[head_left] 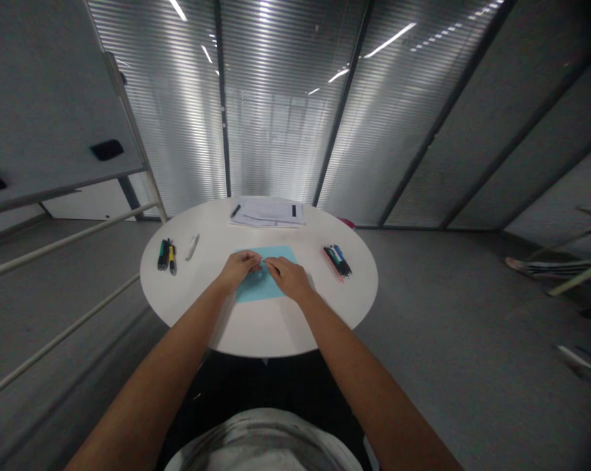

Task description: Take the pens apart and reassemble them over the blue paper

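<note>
blue sheet [262, 292] lies beneath left grip [238, 269] and right grip [290, 275]

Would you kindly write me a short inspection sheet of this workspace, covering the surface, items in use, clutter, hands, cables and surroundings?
Surface: white round table.
Job's things: blue sheet lying on the table, beneath the hands.
Clutter: papers at the far edge; dark markers, a yellow marker and a slim white item on the left; a group of pens on the right.
Hands: left hand and right hand over the sheet, fingertips close together; anything between them is too small to tell.
Cables: nothing seen.
Surroundings: blinds ahead, framed board on the left, grey floor.
</note>
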A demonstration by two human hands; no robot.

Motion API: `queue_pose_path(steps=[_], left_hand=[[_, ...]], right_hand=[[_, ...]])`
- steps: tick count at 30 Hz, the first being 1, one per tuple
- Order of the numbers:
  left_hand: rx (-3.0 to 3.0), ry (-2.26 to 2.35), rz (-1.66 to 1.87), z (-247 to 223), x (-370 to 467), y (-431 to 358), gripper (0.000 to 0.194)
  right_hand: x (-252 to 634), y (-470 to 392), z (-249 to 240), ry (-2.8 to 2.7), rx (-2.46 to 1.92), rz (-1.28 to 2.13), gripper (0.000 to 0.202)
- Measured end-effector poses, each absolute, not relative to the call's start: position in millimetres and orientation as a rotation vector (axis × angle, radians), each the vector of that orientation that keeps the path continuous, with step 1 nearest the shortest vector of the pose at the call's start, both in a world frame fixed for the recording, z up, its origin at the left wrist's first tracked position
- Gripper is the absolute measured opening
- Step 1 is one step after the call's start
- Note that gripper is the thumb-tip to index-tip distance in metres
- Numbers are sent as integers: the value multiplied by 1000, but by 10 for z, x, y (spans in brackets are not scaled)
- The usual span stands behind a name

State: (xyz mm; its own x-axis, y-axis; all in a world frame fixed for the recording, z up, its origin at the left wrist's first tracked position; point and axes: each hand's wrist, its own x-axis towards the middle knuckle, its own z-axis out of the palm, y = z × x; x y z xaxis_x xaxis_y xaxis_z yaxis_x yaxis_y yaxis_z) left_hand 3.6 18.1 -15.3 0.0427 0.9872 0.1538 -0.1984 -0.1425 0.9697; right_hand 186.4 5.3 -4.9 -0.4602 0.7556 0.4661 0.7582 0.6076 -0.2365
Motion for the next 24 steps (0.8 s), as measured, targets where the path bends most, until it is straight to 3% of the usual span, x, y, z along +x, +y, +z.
queue_pose_path(steps=[24], left_hand=[[1243,957,1309,-71,66,118,32]], right_hand=[[1886,82,-80,-2323,-1197,28,35]])
